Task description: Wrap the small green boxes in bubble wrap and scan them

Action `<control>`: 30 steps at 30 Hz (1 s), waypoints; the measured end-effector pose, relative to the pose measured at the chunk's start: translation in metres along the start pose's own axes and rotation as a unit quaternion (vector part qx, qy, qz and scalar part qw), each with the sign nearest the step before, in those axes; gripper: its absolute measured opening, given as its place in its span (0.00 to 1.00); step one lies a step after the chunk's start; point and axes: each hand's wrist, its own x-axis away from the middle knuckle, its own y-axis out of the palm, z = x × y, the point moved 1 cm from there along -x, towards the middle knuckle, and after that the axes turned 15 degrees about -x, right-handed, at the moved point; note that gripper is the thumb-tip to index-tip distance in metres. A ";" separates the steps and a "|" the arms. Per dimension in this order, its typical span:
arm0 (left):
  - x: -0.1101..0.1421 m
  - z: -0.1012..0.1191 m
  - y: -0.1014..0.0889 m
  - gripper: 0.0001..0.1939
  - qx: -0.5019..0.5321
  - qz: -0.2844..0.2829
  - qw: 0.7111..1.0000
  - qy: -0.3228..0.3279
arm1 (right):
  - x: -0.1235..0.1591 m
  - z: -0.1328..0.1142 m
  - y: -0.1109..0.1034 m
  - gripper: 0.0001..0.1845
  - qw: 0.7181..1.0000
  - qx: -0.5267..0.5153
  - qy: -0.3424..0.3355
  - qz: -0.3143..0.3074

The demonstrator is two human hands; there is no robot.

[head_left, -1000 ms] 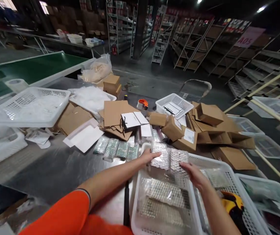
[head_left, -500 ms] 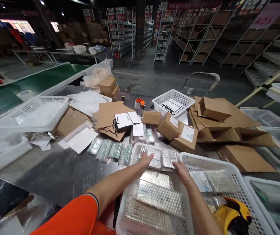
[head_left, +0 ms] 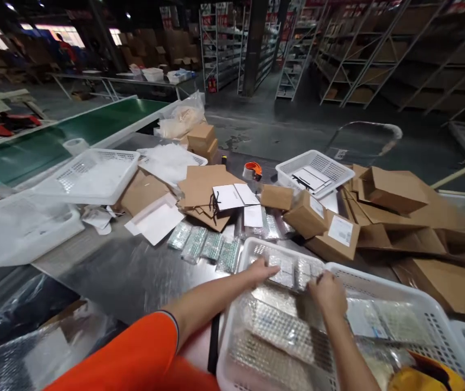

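Observation:
Two clear bubble-wrapped packets lie side by side at the far end of a white plastic basket (head_left: 226,353). My left hand (head_left: 260,272) is closed at the left bubble-wrapped packet (head_left: 285,270), its thumb stretched over the top and its other fingers partly hidden. On the right bubble-wrapped packet (head_left: 304,271), my right hand (head_left: 329,293) grips the near right edge with bent fingers. Larger bubble-wrapped packs (head_left: 285,328) fill the basket below my hands.
To the right, a second white basket (head_left: 431,304) holds wrapped packs and a yellow-and-black tape dispenser (head_left: 427,377). Small green-tinted packets (head_left: 211,245), white gift bags (head_left: 234,196) and cardboard boxes (head_left: 340,233) lie beyond. A green conveyor belt (head_left: 106,127) runs at the left.
The view has turned left, shifting everything rightward in the picture. My right hand has curled in from reaching along the right packet's edge. My left hand stays at the left packet.

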 end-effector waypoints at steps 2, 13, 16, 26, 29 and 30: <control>0.016 -0.006 -0.016 0.21 -0.031 0.035 0.999 -0.009 | 0.009 -0.005 -0.004 0.26 0.997 0.044 -0.055 -0.007; 0.094 -0.116 -0.246 0.25 -0.248 0.264 0.923 -0.127 | 0.086 -0.121 0.105 0.29 0.966 -0.160 -0.183 -0.090; 0.078 -0.128 -0.264 0.30 -0.285 0.266 0.906 -0.163 | 0.100 -0.161 0.180 0.24 0.974 -0.114 -0.133 -0.141; 0.039 -0.171 -0.288 0.31 -0.305 0.219 0.891 -0.254 | 0.089 -0.163 0.225 0.22 0.990 0.059 0.120 -0.041; 0.036 -0.184 -0.291 0.32 -0.301 0.224 0.897 -0.235 | 0.096 -0.160 0.231 0.31 0.987 0.060 0.145 -0.038; 0.035 -0.188 -0.291 0.32 -0.293 0.229 0.900 -0.227 | 0.099 -0.159 0.233 0.34 0.986 0.055 0.151 -0.037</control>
